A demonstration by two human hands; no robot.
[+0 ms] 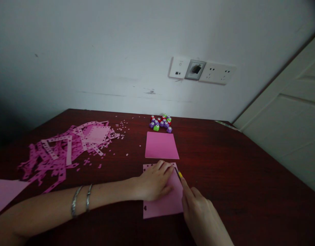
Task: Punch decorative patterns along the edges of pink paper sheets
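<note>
A pink sheet of paper [161,206] with heart-shaped holes along its edges lies flat on the dark red-brown table. Pressed over its upper middle, with fingers stretched out, is my left hand [156,181]. At the sheet's right edge my right hand [198,208] is closed around a slim yellow tool [180,174] with a dark, blade-like front part. Most of that tool is hidden by the fingers, so its exact kind does not show. Just beyond the sheet lies a plain pink paper square [161,145], apart from both hands.
Left of my hands is a heap of punched pink paper strips [69,145], with small punched bits scattered beside it. Another pink sheet [6,193] lies at the left edge. Several colourful eye-like beads [161,123] sit near the wall, below the wall sockets [216,72].
</note>
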